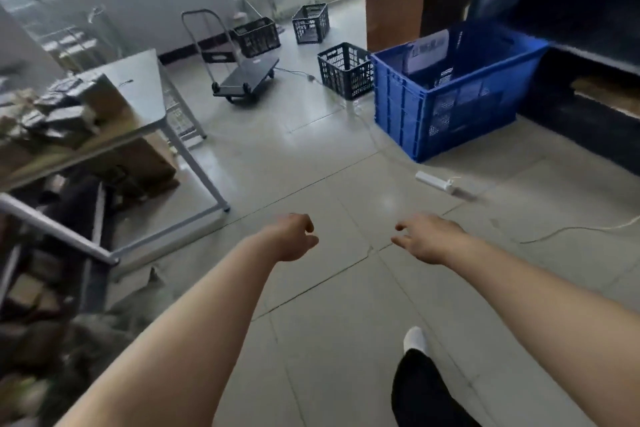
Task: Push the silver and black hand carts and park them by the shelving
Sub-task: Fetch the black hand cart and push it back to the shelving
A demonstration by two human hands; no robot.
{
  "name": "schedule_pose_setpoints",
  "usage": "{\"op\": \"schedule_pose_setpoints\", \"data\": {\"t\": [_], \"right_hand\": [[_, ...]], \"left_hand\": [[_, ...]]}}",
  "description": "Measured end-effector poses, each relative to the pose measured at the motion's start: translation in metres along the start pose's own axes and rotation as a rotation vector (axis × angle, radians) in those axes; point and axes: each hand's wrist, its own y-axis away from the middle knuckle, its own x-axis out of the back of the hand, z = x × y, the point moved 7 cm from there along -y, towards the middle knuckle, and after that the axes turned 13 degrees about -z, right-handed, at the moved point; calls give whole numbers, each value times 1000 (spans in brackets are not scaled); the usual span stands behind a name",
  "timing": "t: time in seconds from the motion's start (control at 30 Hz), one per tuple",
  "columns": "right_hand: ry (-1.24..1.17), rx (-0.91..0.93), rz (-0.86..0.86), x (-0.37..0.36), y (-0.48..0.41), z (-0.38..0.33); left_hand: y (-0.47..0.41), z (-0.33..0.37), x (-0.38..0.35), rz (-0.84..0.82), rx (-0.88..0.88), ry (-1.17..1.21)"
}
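Pale tiled floor [311, 156], wide and bare through the middle. Dark shelving [581, 28] along the right wall. Grey metal counter [138, 90] at left, heaped with blurred packets, its legs edging the open lane. Blue crate [450, 97] standing on the floor just beside the shelving, paper inside. Brown desk [398, 0] behind the crate.

Black hand cart [247, 74] parked well ahead, left of centre, silver handle upright at its left end, deck low to the floor. Black baskets [346, 69] around it: one just right of it against the blue crate, two more behind it. White power strip [436, 182] lying near the crate's front corner, cord trailing right across the tiles. Clear room between counter leg and crate, leading straight to the cart.

Left hand [294, 236] and right hand [426, 239] stretched forward over the floor, apart from each other, well short of the cart. Fingers [401, 227] loosely curled, released, holding and touching nothing on either side. White shoe [415, 338] stepping forward below the right arm.
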Motion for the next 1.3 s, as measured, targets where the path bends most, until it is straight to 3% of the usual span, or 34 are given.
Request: {"op": "schedule_pose_setpoints", "data": {"t": [0.47, 0.67, 0.93, 1.13, 1.3], "right_hand": [[126, 244, 84, 222, -284, -87], [165, 326, 70, 282, -380, -145], [256, 365, 67, 350, -538, -249], [230, 351, 67, 430, -658, -338], [192, 332, 82, 498, -751, -390]], "left_hand": [[-174, -85, 216, 238, 232, 245], [-243, -128, 290, 158, 274, 178], [-361, -236, 407, 219, 290, 198], [-453, -324, 495, 158, 277, 262], [-521, -384, 582, 220, 280, 287]]}}
